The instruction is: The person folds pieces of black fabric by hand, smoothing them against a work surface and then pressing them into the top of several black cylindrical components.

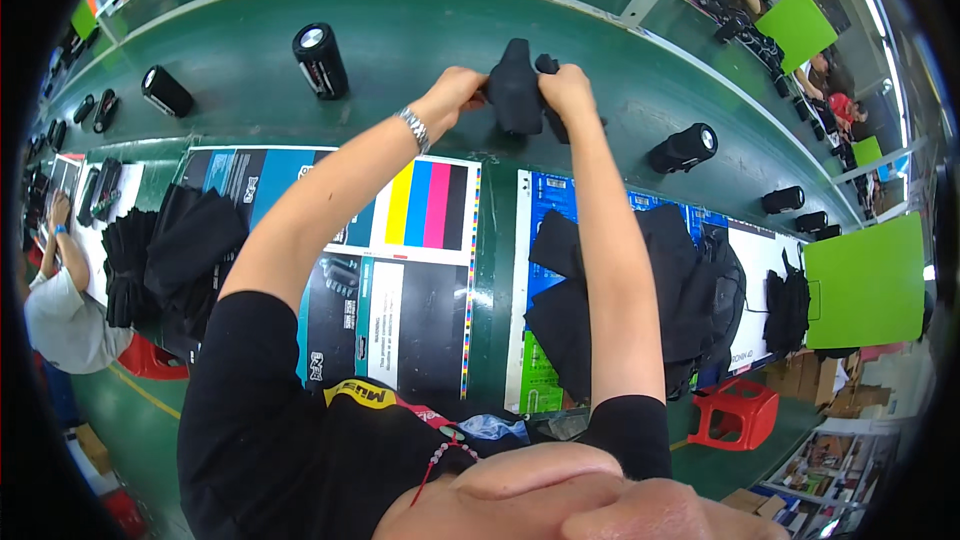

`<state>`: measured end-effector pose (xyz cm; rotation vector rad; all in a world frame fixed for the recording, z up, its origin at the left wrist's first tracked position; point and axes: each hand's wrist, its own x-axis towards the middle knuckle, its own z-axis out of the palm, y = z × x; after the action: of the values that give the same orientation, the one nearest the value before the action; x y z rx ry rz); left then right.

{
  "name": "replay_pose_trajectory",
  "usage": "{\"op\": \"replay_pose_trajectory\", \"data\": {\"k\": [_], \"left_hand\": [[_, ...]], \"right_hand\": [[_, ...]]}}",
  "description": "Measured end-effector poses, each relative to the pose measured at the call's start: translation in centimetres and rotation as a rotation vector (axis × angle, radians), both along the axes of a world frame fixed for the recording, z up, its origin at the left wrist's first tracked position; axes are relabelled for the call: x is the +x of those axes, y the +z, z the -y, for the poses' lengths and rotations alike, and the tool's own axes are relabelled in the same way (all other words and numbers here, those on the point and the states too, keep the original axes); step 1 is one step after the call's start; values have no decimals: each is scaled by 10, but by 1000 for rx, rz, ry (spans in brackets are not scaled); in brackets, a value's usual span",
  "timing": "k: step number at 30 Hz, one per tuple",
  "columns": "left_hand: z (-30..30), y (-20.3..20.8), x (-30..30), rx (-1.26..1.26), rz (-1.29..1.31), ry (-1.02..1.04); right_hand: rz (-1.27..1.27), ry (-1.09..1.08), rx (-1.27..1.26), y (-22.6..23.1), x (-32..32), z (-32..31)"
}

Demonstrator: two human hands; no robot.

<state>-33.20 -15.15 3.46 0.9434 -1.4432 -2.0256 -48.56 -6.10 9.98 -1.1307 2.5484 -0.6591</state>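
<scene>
Over the far part of the green bench, both my arms reach forward to a black cloth bundle (515,90), possibly a soft pouch; whether anything is inside is hidden. My left hand (458,93) pinches its left edge, fingers closed. On the other side, my right hand (568,90) is closed on a dark piece at the bundle's right, which looks like part of the same black cloth. A black cylindrical speaker (320,61) stands upright left of my left hand. Another cylindrical speaker (684,148) lies to the right of my right hand.
Printed sheets (425,205) cover the bench's near side. Black cloth pouches are heaped at left (190,240) and right (660,270). More speakers sit along the bench, one at left (167,91). A green panel (865,280) and red stool (735,414) are at right; a co-worker (70,315) sits left.
</scene>
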Motion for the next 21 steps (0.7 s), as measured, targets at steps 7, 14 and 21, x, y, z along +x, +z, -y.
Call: {"op": "replay_pose_trajectory", "data": {"k": [7,14,21], "left_hand": [[1,27,-43,377,-253,-145],[-28,-26,-95,146,-255,85],[-23,-47,-135,-804,238,311]], "right_hand": [[57,-12,-51,-17,-27,-10],[741,-194,-375,-6,-40,-39],[715,-185,-417,-85,-84,-69]]}}
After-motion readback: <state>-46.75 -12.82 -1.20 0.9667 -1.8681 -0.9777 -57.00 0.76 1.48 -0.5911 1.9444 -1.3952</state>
